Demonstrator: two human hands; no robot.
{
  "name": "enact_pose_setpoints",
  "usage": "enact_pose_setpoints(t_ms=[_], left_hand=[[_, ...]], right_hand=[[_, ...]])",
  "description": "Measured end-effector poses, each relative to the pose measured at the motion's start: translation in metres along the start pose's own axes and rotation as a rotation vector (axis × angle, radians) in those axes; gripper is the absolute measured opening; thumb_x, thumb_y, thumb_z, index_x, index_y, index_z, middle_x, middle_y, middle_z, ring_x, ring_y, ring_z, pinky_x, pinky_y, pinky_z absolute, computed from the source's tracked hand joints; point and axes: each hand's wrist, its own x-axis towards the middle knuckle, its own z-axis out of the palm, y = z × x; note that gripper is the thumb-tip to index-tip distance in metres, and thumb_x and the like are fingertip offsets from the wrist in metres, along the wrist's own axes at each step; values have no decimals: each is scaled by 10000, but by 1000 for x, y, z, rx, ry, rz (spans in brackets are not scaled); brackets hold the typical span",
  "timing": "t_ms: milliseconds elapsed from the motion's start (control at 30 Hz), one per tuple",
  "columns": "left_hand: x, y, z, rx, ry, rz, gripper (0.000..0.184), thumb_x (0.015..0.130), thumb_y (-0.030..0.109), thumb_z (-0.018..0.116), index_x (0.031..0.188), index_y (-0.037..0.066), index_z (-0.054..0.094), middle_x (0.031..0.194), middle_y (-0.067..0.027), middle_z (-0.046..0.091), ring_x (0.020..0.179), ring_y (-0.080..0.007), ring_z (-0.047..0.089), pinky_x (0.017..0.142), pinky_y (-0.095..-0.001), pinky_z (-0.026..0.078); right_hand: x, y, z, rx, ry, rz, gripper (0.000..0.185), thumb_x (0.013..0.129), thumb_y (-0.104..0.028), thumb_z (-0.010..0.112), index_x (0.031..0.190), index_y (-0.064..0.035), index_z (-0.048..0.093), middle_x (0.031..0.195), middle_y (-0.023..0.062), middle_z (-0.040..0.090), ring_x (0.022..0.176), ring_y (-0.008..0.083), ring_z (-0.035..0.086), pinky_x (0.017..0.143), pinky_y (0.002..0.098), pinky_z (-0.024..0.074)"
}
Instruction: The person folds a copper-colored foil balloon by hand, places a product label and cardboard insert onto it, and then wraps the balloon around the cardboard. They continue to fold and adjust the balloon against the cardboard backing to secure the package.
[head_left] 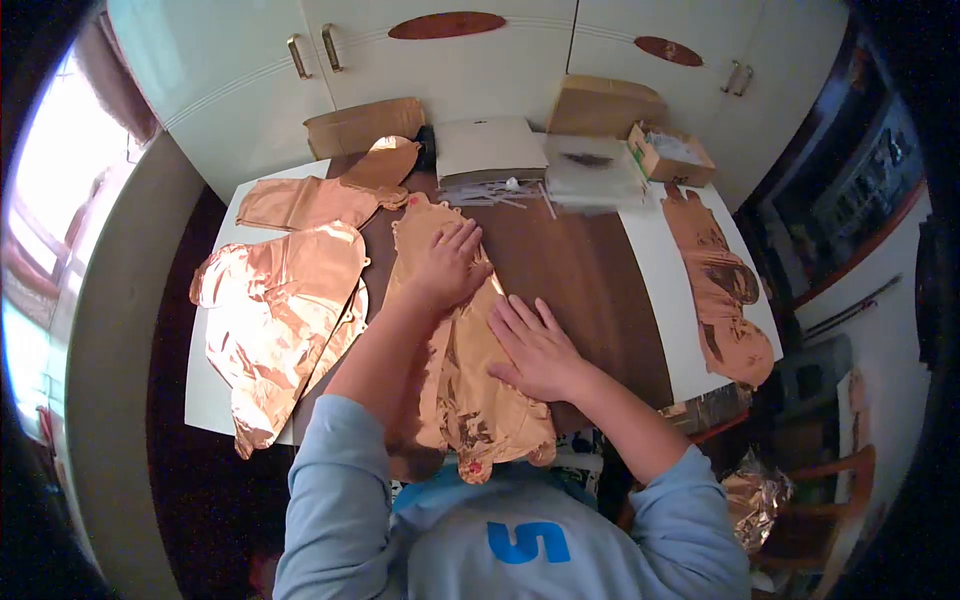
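A flat rose-gold foil balloon (495, 385) lies lengthwise in front of me, with small tabs along its edge and a red mark at each end. My left hand (455, 267) rests on its upper part, fingers extended and palm down. Lower and to the right, my right hand (538, 352) lies flat on the balloon's right edge with fingers spread. Neither hand grips anything. The foil is creased between and below the hands, and its near end reaches the table edge by my body.
More foil balloons (285, 300) are piled at left, with a folded one (285, 203) behind. Another foil piece (712, 285) lies at right on a white sheet. At the back are a cardboard stack (490, 148), white strips (490, 194), clear plastic bags (595, 180) and a small box (672, 155).
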Motion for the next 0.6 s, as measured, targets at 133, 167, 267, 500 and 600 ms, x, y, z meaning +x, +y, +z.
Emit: enact_pose_setpoints(t_ms=[133,167,267,500,600], left_hand=[[-3,-5,5,21,-20,-11,682,921,469,556,1408,-2,479,1506,-167,434,1398,-336,390,1137,-511,290],[-3,-6,5,30,-14,3,682,925,473,549,1408,-3,480,1508,-166,433,1399,-334,388,1140,-509,285],[-4,-3,-2,18,-3,32,680,928,439,560,1420,-17,446,1496,-200,431,1396,-356,383,1155,-491,271],[3,-16,-13,175,248,-422,756,859,357,654,1462,13,355,1482,-166,434,1383,-311,398,1145,-539,259],[-33,11,-62,-119,375,-433,559,819,226,701,1317,49,519,1286,-184,553,1176,-338,559,978,-481,444]], right_hand=[[-10,-6,-3,-6,-6,-6,799,963,-513,491,1522,4,252,1588,235,227,1490,376,173,1204,538,94],[-14,-8,-6,-11,-7,-16,799,961,-511,496,1522,3,251,1585,238,229,1490,377,174,1204,540,96],[-30,-15,-16,12,-89,-4,798,957,-501,510,1530,-11,249,1601,230,198,1497,381,150,1204,553,66],[-42,-22,-17,-14,-101,2,791,945,-492,524,1513,6,287,1600,232,202,1496,374,166,1200,555,97],[-43,-21,-16,13,-87,-4,786,941,-487,534,1507,7,301,1596,229,215,1495,372,168,1200,556,99]])
